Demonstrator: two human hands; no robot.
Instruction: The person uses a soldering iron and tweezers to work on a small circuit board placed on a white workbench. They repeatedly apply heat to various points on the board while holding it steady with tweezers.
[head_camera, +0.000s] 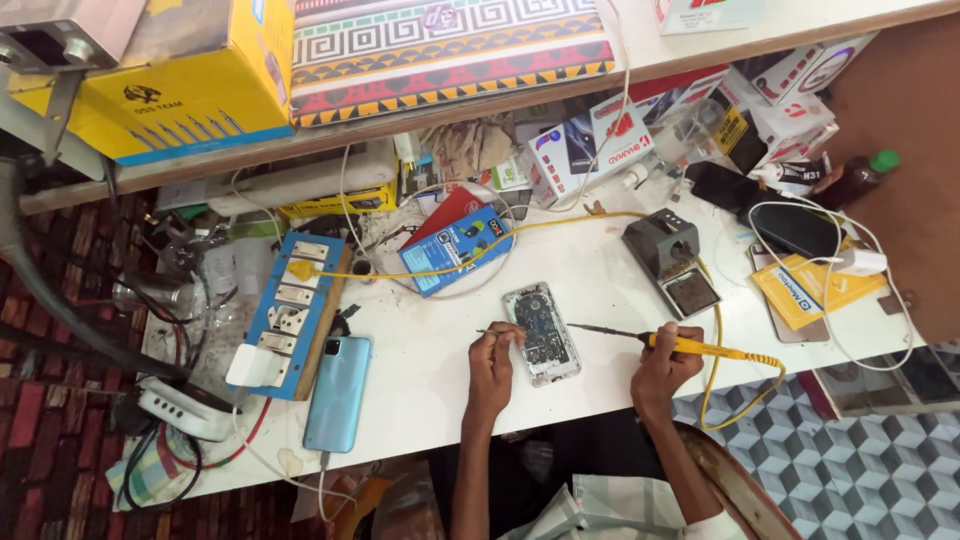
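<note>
- A yellow cardboard box (190, 85) with dark print sits on the shelf at far left, and beside it lies a flat package with a geometric pattern (450, 45) in red, yellow, black and white.
- On the white table (420, 370) below, a blue switchboard (290, 305) with white sockets lies near the left edge; a light-blue phone (337, 392) rests face down just beside it.
- A blue rectangular blister card (458, 248) lies behind the work area, partly over a red one.
- The left hand (492, 365) pinches a thin metal tool (tweezers or a probe, too small to tell) against the left edge of the opened phone (541, 333).
- The opened phone lies flat mid-table, between the hands, back off and board exposed. It looks light and stiff but fragile inside; best gripped by the frame edges, never on the board.
- The right hand (665, 365) is closed around the yellow handle of a soldering iron (660, 340), tip aimed at the phone's right edge; its yellow cable (745, 385) loops off the table.
- A grey iron stand (670, 260) sits behind.
- White and red boxes (590, 145) crowd the back; a yellow flat packet (815, 288) lies at right under a white charger cable.
</note>
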